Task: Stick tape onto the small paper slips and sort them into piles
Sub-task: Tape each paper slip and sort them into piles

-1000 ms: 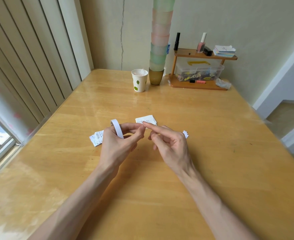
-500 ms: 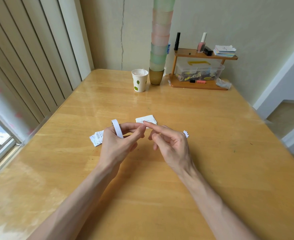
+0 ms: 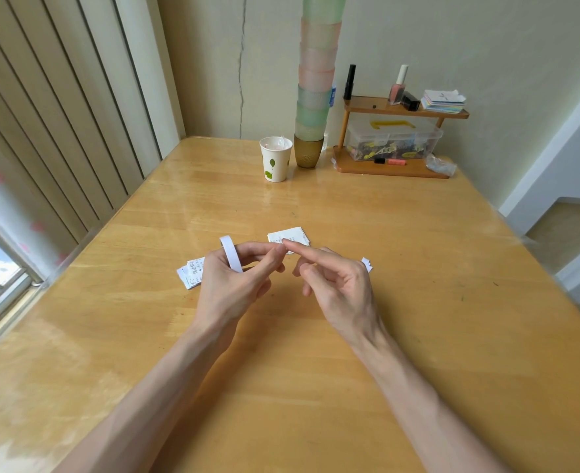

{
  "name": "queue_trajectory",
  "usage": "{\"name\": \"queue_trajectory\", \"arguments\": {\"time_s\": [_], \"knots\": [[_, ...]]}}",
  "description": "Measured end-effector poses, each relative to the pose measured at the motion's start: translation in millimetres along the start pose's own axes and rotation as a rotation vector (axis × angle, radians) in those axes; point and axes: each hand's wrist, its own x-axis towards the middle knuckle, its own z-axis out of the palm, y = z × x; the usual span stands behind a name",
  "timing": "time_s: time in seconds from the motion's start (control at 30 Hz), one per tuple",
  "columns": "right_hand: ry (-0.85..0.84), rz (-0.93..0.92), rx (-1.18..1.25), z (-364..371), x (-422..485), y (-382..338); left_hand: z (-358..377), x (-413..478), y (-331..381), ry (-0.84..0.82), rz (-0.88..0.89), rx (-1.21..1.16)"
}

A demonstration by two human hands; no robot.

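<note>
The tape roll (image 3: 231, 254), a thin white ring standing on edge, was held up off the wood by the left hand (image 3: 228, 291), whose fingers were curled about it, over the middle of the table (image 3: 418, 302). The right hand (image 3: 339, 288) was just beside it with its index finger (image 3: 302, 250) straight, the tip meeting the left fingertips, and the other fingers loosely bent (whether a tape end lay under that tip could not be told).

Three lots of slips lay on the wood around the hands. The centre pile (image 3: 290, 234) sat just beyond the fingertips, toward the far edge. The left pile (image 3: 190, 274) was partly hidden behind the left hand, on the side of the left edge. A small folded slip (image 3: 367, 264) showed past the right knuckles. The piles were apart from one another.

A wide stretch of wood separated them from the far edge, where a paper cup (image 3: 276, 162) stood touching or nearly touching a tall stack of cups (image 3: 315, 97), with a small wooden shelf (image 3: 391, 167) at the far right corner. Both forearms crossed the near edge. The slips were well apart from the right edge, and vertical blinds (image 3: 59, 131) ran along the left edge.
</note>
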Motion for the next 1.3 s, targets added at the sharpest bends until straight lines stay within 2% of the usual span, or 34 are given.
{"name": "queue_trajectory", "arguments": {"time_s": [0.8,1.07,1.3], "knots": [[-0.008,-0.035,-0.024,2.4,-1.7,-0.2,-1.6,0.4,1.9,0.008,0.001,-0.005],[-0.017,-0.037,-0.031,3.8,-2.5,1.6,-3.5,3.0,-1.5,0.048,0.083,0.156],[-0.025,0.017,0.039,0.6,-1.0,-2.5,-1.9,1.1,0.1,0.034,0.089,0.147]]}}
